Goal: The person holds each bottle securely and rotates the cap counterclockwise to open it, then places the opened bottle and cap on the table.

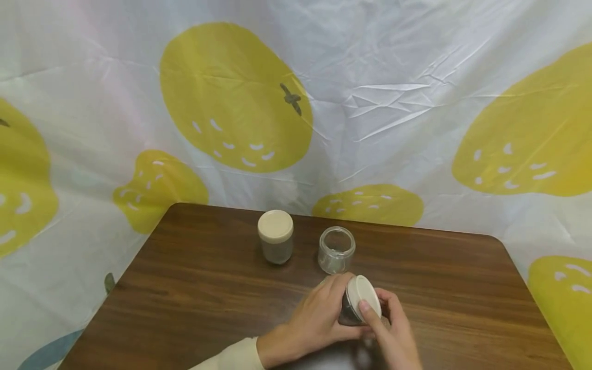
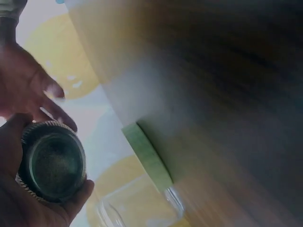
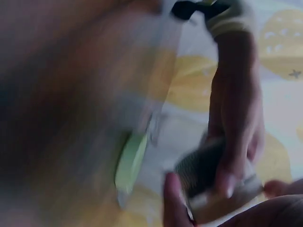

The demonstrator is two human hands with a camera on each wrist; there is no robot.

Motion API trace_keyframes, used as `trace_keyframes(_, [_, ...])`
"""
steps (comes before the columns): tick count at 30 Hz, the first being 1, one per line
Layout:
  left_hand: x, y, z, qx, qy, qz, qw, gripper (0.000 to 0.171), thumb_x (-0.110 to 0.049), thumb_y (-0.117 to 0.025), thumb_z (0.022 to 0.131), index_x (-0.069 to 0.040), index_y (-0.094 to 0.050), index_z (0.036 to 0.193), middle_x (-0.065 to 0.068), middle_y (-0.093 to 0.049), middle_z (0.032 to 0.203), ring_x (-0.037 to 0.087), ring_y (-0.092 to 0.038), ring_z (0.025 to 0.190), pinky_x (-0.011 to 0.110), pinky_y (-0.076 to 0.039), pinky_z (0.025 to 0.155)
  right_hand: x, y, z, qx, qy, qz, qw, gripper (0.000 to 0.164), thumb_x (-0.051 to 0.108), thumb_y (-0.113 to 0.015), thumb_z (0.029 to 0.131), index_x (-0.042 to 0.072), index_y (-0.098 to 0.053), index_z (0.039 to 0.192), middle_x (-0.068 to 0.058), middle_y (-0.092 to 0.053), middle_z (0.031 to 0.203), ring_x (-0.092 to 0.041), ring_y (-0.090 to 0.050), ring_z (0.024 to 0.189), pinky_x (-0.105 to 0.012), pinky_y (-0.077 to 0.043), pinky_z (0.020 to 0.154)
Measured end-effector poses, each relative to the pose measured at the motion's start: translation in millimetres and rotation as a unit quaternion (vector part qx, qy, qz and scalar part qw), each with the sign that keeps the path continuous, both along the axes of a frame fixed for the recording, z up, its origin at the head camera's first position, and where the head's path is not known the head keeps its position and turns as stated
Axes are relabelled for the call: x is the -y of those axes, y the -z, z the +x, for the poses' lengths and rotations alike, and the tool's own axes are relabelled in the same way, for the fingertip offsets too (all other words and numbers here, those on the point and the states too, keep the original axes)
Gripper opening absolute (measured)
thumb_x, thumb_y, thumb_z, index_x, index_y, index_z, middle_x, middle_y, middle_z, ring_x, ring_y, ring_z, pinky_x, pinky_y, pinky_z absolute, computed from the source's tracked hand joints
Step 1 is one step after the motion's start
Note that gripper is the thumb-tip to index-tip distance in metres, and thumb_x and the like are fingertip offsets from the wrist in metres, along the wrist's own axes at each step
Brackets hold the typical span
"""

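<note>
My left hand (image 1: pixel 316 316) grips a small dark-looking glass jar (image 1: pixel 350 313) tilted above the table. A cream lid (image 1: pixel 361 292) covers the jar's mouth and faces right. The thumb of my right hand (image 1: pixel 395 334) presses on this lid, with the other fingers bent around its far side. The jar's round base (image 2: pixel 56 165) shows in the left wrist view, the left fingers wrapped about its side. In the right wrist view the ridged jar (image 3: pixel 196 172) is blurred. Beyond the hands stands a lidless clear glass jar (image 1: pixel 335 261).
A second jar with a cream lid (image 1: pixel 275 226) stands upright at the back of the brown wooden table (image 1: pixel 208 277). Close to the lidless jar lies a flat green lid-like piece (image 2: pixel 147 153), mostly hidden in the head view. A fruit-printed white cloth (image 1: pixel 393 133) hangs behind the table.
</note>
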State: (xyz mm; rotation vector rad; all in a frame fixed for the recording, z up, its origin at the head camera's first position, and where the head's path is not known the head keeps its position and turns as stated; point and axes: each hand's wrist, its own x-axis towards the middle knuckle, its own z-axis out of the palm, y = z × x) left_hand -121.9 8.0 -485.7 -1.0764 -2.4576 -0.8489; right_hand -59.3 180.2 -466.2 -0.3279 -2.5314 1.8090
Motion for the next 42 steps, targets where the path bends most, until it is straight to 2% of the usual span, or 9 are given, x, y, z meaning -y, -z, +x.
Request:
trace_keyframes(3, [4.3,1.5,-1.4,-0.011,-0.003,-0.015,0.9998,0.089,-0.06,-0.088,0.077,-0.014,-0.05,0.143,-0.004,-0.064,0.126,0.008,-0.064,0.112,0.022,-0.057,0.092,-1.7,-6.2,-0.7,-0.017,-0.022,0.135,0.99,0.047,0.043,-0.063,0.105,0.012,-0.059,0.139,-0.013,-0.071,0.128,-0.021,-0.068,0.109,-0.038,-0.06,0.076])
trace_keyframes(7, [8.2,1.7,-2.5,-0.019,-0.004,-0.036,0.9991,0.088,-0.056,-0.089,0.076,-0.013,-0.05,0.142,-0.003,-0.063,0.124,0.007,-0.063,0.11,0.023,-0.058,0.091,-5.6,-14.5,-6.7,-0.006,-0.032,0.284,0.958,0.051,0.062,-0.053,0.104,0.022,-0.064,0.135,0.002,-0.077,0.113,-0.017,-0.073,0.095,-0.043,-0.055,0.072])
trace_keyframes(12, [10.9,3.0,-1.7,-0.058,-0.006,-0.067,0.996,0.089,-0.055,-0.09,0.074,-0.01,-0.051,0.141,-0.002,-0.064,0.125,0.008,-0.064,0.11,0.023,-0.058,0.091,-2.7,-17.0,-15.0,0.036,-0.047,0.356,0.933,0.065,0.077,-0.042,0.101,0.024,-0.066,0.131,0.006,-0.067,0.077,-0.016,-0.062,0.067,-0.036,-0.041,0.053])
trace_keyframes(19, [14.3,6.0,2.3,-0.087,0.001,-0.072,0.9936,0.09,-0.057,-0.09,0.074,-0.009,-0.052,0.14,-0.002,-0.064,0.127,0.009,-0.064,0.111,0.022,-0.058,0.091,8.9,-7.3,-13.8,0.009,-0.027,0.362,0.932,0.061,0.076,-0.053,0.097,0.018,-0.064,0.112,-0.002,-0.058,0.066,-0.023,-0.059,0.062,-0.04,-0.037,0.05])
trace_keyframes(24, [14.2,5.1,2.3,-0.057,0.017,-0.057,0.9966,0.09,-0.056,-0.09,0.073,-0.011,-0.051,0.141,-0.004,-0.064,0.127,0.008,-0.064,0.119,0.021,-0.058,0.093,9.7,-3.7,-10.1,-0.037,-0.006,0.331,0.943,0.051,0.067,-0.066,0.094,0.022,-0.066,0.118,0.002,-0.053,0.061,-0.017,-0.049,0.058,-0.034,-0.035,0.052])
trace_keyframes(29, [15.4,2.3,0.4,-0.053,0.028,-0.049,0.997,0.088,-0.053,-0.09,0.074,-0.012,-0.051,0.141,-0.004,-0.064,0.127,0.008,-0.064,0.12,0.021,-0.057,0.096,6.6,-1.4,-8.7,-0.1,-0.016,0.319,0.943,0.045,0.058,-0.073,0.093,0.024,-0.067,0.123,0.003,-0.062,0.068,-0.012,-0.051,0.06,-0.03,-0.037,0.054])
trace_keyframes(32, [17.5,0.8,0.4,-0.048,0.034,-0.047,0.9972,0.087,-0.052,-0.09,0.074,-0.012,-0.051,0.141,-0.003,-0.064,0.129,0.008,-0.064,0.12,0.021,-0.057,0.097,2.6,2.6,-9.4,-0.151,-0.039,0.316,0.936,0.045,0.05,-0.078,0.091,0.023,-0.067,0.125,0.004,-0.07,0.079,-0.007,-0.056,0.066,-0.028,-0.042,0.057])
trace_keyframes(38, [20.7,-1.0,0.3,-0.039,0.056,-0.036,0.997,0.084,-0.05,-0.089,0.076,-0.012,-0.051,0.141,-0.003,-0.063,0.133,0.009,-0.062,0.125,0.02,-0.055,0.101,-7.0,13.2,-11.1,-0.239,-0.083,0.339,0.906,0.058,0.041,-0.083,0.087,0.016,-0.065,0.136,-0.001,-0.078,0.108,-0.011,-0.071,0.086,-0.032,-0.055,0.068])
trace_keyframes(42, [22.6,-1.2,-0.2,-0.044,0.062,-0.034,0.9965,0.087,-0.05,-0.09,0.075,-0.012,-0.05,0.142,-0.004,-0.062,0.133,0.008,-0.062,0.125,0.018,-0.054,0.102,-12.3,15.4,-11.5,-0.273,-0.111,0.347,0.89,0.067,0.038,-0.084,0.085,0.011,-0.062,0.142,-0.005,-0.076,0.121,-0.01,-0.07,0.091,-0.03,-0.056,0.07])
